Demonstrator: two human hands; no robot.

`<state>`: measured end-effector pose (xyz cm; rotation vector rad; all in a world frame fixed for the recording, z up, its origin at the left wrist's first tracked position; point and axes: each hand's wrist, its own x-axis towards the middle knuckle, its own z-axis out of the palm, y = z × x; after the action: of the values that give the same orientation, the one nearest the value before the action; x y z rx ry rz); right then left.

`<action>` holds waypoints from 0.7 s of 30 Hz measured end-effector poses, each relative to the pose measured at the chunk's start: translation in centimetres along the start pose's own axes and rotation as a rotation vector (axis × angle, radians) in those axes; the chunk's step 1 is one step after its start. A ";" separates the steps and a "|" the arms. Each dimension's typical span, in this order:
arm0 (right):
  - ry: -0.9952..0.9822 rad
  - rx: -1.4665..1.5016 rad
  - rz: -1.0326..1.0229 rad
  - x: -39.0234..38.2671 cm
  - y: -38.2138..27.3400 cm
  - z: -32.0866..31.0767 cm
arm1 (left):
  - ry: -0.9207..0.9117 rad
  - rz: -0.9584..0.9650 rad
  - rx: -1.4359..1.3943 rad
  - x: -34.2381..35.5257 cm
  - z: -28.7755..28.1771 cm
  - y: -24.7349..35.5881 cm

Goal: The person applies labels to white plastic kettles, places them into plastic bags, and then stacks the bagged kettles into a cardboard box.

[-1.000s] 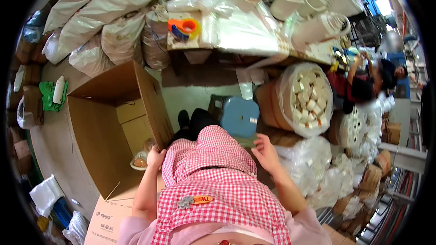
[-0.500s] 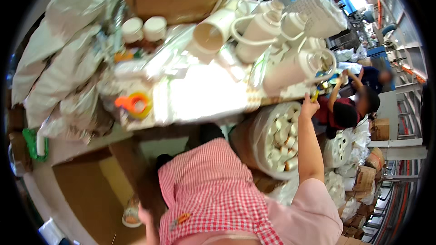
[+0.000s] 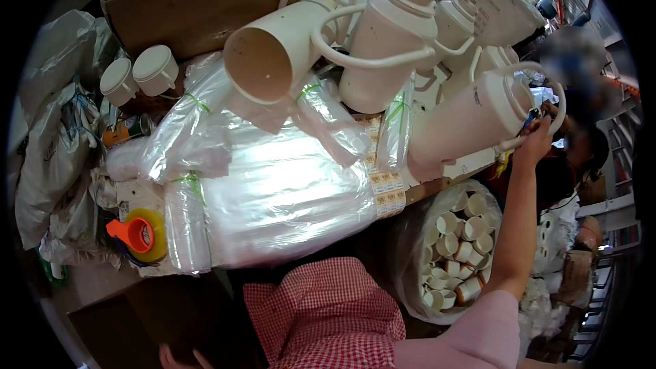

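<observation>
At the right end of the table my right hand [image 3: 536, 142] is closed beside the neck and loop handle of a white plastic flask body [image 3: 465, 117] that lies tilted. Something small with blue and yellow parts shows at its fingers; I cannot make out what it is. My left hand [image 3: 179, 357] hangs at the lower edge over a dark box, partly cut off, its fingers apart with nothing seen in them. An upright white flask body [image 3: 393, 44] and one on its side, its round opening [image 3: 258, 65] facing me, stand further left.
Clear plastic bags [image 3: 287, 184] cover the table's middle. An orange tape core on yellow tape [image 3: 156, 236] lies front left. Two white lidded cups [image 3: 155, 70] stand by a cardboard box [image 3: 198, 7]. A lined bin of white cups [image 3: 471, 222] is below right; another person [image 3: 581, 143] is beyond.
The view has moved closer to the table and shifted. My right hand has come up to the tilted flask's neck. My left hand sits lower, mostly out of the picture.
</observation>
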<state>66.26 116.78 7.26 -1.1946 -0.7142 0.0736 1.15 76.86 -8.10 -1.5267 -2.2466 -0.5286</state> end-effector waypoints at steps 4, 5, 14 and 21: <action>0.055 -0.113 -0.067 0.1 1.7 -1.0 | -0.234 0.021 -0.521 0.9 9.6 5.8; 0.020 0.037 -0.166 0.1 2.0 -2.1 | -0.258 0.022 -0.637 0.9 9.5 8.5; 0.051 0.260 -0.073 -0.9 -2.3 -16.8 | -0.176 0.743 -0.807 7.1 4.0 26.2; 0.046 0.268 0.011 -5.8 -4.7 -29.4 | 0.154 0.753 -0.593 23.6 6.2 40.4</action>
<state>76.18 88.38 3.32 -0.9410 -0.6356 0.1453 30.21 112.54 2.38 -2.3363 -1.2793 -1.0590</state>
